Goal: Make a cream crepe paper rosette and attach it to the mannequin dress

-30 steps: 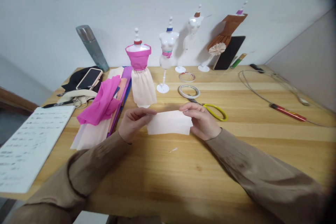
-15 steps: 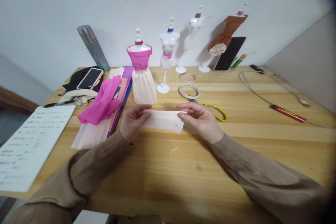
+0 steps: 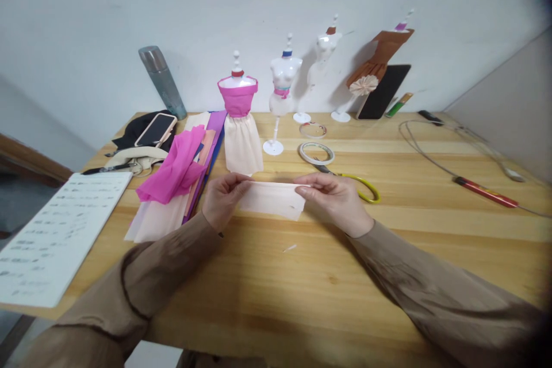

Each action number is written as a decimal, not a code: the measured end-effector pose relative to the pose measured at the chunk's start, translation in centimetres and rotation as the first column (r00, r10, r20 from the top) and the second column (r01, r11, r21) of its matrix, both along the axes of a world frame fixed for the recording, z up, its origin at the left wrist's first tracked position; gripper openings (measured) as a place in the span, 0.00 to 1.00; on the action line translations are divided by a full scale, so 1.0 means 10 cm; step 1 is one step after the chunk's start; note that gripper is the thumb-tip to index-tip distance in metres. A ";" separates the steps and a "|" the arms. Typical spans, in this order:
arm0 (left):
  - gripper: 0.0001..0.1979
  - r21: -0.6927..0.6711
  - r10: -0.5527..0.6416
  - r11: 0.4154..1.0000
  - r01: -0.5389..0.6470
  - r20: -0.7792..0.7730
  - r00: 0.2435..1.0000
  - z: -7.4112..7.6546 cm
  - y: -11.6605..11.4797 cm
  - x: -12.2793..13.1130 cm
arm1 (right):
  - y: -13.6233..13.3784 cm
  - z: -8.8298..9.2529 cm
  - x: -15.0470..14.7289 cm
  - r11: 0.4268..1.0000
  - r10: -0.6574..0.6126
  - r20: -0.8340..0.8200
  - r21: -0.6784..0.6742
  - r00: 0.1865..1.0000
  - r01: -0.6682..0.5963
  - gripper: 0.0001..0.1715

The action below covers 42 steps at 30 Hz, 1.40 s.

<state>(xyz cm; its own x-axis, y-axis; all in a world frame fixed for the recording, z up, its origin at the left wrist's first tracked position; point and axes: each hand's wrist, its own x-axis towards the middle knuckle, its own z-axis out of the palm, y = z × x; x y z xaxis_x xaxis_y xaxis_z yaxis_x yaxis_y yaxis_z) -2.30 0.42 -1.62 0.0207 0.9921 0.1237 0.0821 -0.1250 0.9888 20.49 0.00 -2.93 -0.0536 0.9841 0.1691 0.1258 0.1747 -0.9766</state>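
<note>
A pale pink strip of thin fabric is stretched between my two hands over the table. My left hand pinches its upper left corner between thumb and fingers. At the upper right corner, my right hand grips it the same way. The strip's lower edge hangs free. Just beyond my left hand stands a small mannequin in a pink top and a cream skirt. Yellow-handled scissors lie behind my right hand, partly under a roll of tape.
More mannequins stand near the wall, one bare with a pink waistband, one in a brown dress. Folded fabrics, a phone, a flask and a notebook are at left. A red tool with a cord lies right.
The view has shifted slightly, so everything sits a little further right. My left thumb and fingers look closer together at the strip's corner; both hands still hold it.
</note>
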 end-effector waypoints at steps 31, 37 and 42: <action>0.11 -0.197 0.041 0.980 -0.030 0.050 0.998 0.20 -0.06 0.06 | 0.03 0.26 0.05 0.999 -0.042 0.195 0.018 0.980 0.039 0.12; 0.14 -0.263 0.045 0.965 0.000 0.166 0.985 0.22 -0.11 0.09 | -0.02 0.31 -0.02 0.951 -0.066 -0.132 -0.308 0.989 0.023 0.16; 0.15 -0.281 0.073 0.960 -0.013 0.206 0.976 0.25 -0.11 0.09 | -0.02 0.29 -0.04 0.918 -0.110 -0.340 -0.394 0.934 -0.035 0.18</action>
<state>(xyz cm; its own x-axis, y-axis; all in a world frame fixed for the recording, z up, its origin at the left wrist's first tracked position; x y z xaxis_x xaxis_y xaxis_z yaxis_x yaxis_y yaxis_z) -1.43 -0.72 0.92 -0.0195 0.9872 -0.1581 -0.1337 0.1541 0.9790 20.06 -0.24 -0.01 -0.0244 0.9740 -0.2253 -0.2362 -0.2246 -0.9454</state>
